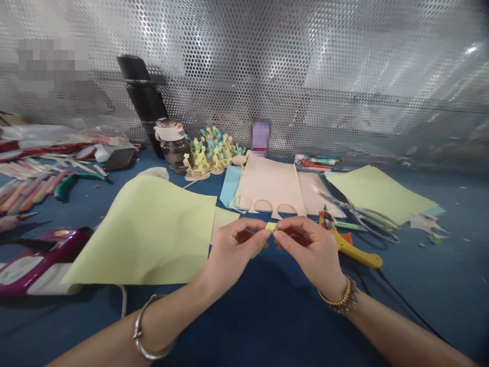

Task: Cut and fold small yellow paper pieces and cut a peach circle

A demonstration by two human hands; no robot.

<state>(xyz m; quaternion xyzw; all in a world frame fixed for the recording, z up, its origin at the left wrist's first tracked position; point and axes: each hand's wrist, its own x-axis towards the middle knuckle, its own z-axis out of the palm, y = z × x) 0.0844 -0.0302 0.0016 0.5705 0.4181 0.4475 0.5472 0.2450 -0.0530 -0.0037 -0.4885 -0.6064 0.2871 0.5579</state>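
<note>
Between the fingertips of both hands is a small piece of yellow paper (271,226), near the middle of the view. My left hand (239,250) pinches it from the left, thumb against fingers. From the right, my right hand (309,247) pinches its other side, its fingers curled. A bit of pale green paper shows below my left fingertips. To the left lies a large curled sheet of yellow-green paper (153,234). Behind the hands rest pale pink sheets (271,178) with round cut-outs along the near edge.
A yellow-handled glue gun (359,254) and scissors (367,216) lie right of my right hand. Small paper flowers (208,150) stand at the back beside a lidded jar (173,148) and a black bottle (143,97). A purple device (46,257) lies left; green sheets (385,193) lie right.
</note>
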